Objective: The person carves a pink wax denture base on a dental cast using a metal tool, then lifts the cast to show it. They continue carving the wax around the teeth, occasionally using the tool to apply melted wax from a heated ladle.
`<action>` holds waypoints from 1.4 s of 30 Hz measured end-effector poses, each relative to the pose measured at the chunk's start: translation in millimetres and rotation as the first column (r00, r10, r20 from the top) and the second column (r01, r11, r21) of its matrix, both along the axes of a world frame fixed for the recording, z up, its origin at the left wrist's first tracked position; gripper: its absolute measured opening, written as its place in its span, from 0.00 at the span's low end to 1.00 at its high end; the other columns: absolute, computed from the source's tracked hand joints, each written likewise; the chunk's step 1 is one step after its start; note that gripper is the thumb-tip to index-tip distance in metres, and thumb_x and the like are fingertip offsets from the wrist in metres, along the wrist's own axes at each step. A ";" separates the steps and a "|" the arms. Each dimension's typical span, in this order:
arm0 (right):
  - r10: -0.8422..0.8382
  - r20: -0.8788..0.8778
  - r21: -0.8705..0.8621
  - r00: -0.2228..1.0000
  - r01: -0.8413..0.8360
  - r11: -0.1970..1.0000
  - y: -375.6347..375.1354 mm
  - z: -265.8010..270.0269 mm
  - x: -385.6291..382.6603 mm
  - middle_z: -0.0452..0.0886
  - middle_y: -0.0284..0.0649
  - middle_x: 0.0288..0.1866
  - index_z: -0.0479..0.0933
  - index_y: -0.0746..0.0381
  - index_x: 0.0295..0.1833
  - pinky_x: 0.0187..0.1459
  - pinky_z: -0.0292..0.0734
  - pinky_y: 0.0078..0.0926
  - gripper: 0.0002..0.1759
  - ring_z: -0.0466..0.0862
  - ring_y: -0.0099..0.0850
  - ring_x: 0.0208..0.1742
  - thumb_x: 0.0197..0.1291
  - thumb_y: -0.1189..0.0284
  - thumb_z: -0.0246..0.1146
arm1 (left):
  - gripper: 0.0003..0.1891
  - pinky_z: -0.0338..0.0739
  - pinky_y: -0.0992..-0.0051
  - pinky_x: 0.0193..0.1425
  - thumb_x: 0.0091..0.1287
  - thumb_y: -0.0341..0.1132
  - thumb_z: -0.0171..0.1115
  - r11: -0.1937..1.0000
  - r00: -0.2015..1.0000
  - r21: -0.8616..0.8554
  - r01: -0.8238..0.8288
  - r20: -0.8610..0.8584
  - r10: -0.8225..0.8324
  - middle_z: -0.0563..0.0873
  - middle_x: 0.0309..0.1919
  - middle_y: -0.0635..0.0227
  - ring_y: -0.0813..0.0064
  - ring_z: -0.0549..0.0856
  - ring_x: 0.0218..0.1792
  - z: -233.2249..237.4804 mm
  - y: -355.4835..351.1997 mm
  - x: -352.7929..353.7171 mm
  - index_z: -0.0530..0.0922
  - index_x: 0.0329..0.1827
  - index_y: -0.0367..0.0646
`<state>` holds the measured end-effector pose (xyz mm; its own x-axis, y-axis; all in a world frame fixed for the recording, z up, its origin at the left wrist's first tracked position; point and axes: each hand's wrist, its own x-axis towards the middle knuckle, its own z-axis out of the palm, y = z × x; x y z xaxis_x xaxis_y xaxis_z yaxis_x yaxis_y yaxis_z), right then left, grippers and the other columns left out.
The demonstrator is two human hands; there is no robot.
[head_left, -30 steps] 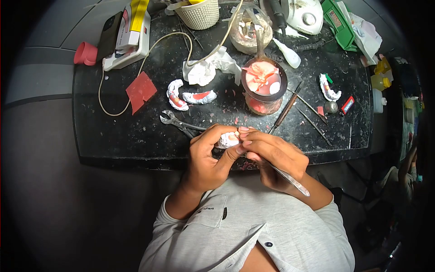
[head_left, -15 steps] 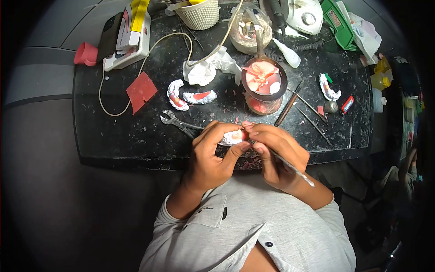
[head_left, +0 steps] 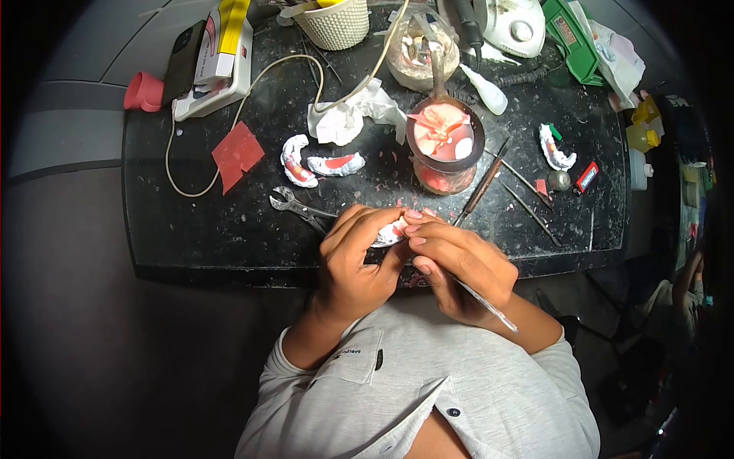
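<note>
My left hand (head_left: 355,256) is closed round a white dental cast (head_left: 388,232) with red wax on it, held at the bench's front edge. My right hand (head_left: 470,264) grips a thin metal tool (head_left: 488,306), its handle slanting down to the right and its tip hidden by my fingers. The fingertips of both hands meet at the cast's right end. Behind them stands a pan of melted-looking pink wax (head_left: 440,131). Two more casts, one curved (head_left: 297,162) and one flatter (head_left: 336,164), lie behind my left hand.
The black bench (head_left: 206,237) holds pliers (head_left: 298,206), a red wax sheet (head_left: 238,155), crumpled tissue (head_left: 348,118), a brown-handled tool (head_left: 485,183), thin metal tools, another cast (head_left: 556,149) and a red lighter (head_left: 587,177). A cable curls at the left. Boxes and a white basket (head_left: 334,24) stand behind.
My right hand and the tool have shifted slightly left, and its fingers now cover more of the cast. The tool's handle end has moved down and left.
</note>
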<state>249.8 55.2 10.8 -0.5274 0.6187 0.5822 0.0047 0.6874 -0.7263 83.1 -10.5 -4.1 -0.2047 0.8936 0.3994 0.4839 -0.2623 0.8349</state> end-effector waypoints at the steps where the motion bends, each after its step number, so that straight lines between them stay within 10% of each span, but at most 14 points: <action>1: 0.004 0.000 -0.010 1.000 -0.004 1.000 -0.3 0.2 -0.2 0.89 0.52 0.45 0.85 0.74 0.47 0.54 0.90 0.39 0.13 0.92 0.45 0.47 0.56 0.84 0.75 | 0.15 0.82 0.71 0.45 0.60 0.19 0.74 1.000 1.000 -0.006 -0.001 -0.004 0.001 0.91 0.40 0.55 0.64 0.88 0.38 0.4 -0.1 -0.2 0.85 0.50 0.29; 15: 0.000 0.005 -0.001 1.000 0.000 1.000 1.2 1.7 -2.8 0.89 0.52 0.45 0.84 0.75 0.46 0.56 0.90 0.40 0.12 0.92 0.45 0.47 0.55 0.86 0.75 | 0.18 0.82 0.66 0.44 0.58 0.23 0.77 0.999 1.000 -0.032 -0.005 0.011 0.005 0.90 0.38 0.55 0.57 0.89 0.37 -2.5 -3.3 0.4 0.84 0.51 0.32; 28: 0.170 -0.065 -0.040 0.983 -0.173 0.984 10.3 -3.5 6.9 0.89 0.57 0.51 0.81 0.75 0.54 0.52 0.89 0.41 0.11 0.90 0.55 0.58 0.72 0.79 0.65 | 0.12 0.82 0.71 0.46 0.68 0.32 0.76 0.978 0.960 -0.185 0.096 0.277 -0.041 0.89 0.38 0.60 0.66 0.89 0.39 -1.1 -7.6 1.2 0.84 0.47 0.35; 42: 0.004 0.020 -0.080 1.000 -0.003 0.997 15.2 -0.8 6.0 0.88 0.58 0.50 0.82 0.76 0.54 0.55 0.88 0.43 0.13 0.91 0.54 0.55 0.75 0.75 0.63 | 0.15 0.78 0.79 0.56 0.76 0.30 0.67 0.910 0.815 -0.258 0.326 0.564 -0.132 0.86 0.47 0.61 0.80 0.85 0.49 0.6 -17.4 -7.8 0.77 0.59 0.29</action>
<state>255.8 70.4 10.0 -0.5408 0.6612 0.5199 0.0177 0.6269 -0.7789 75.3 -27.9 -3.4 -0.0672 0.9972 -0.0326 -0.0915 0.0264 0.9955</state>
